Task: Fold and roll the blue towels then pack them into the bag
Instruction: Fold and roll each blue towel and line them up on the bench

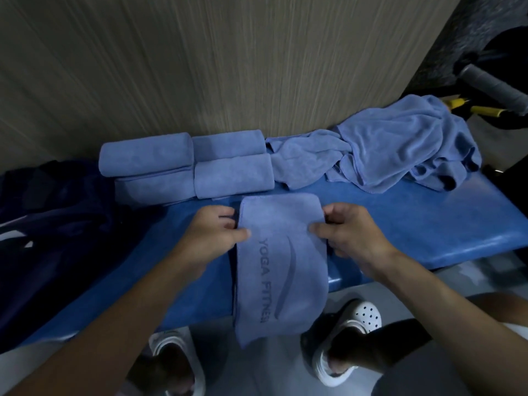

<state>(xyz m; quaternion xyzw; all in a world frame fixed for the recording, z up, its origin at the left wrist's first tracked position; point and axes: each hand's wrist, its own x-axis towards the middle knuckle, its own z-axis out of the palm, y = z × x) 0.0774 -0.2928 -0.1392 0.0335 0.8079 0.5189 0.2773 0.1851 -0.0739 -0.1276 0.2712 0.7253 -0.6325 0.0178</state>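
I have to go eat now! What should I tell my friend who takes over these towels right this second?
Left hand: pinches the left edge of the folded towel.
Right hand: pinches its right edge.
The folded towel lies as a long strip on the blue bench, with its near end hanging over the front edge. It is not rolled yet.
Done: four rolled towels sit at the back by the wall.
Left to do: roll this strip, fold and roll the crumpled pile on the right, then pack every roll into the dark bag on the left.
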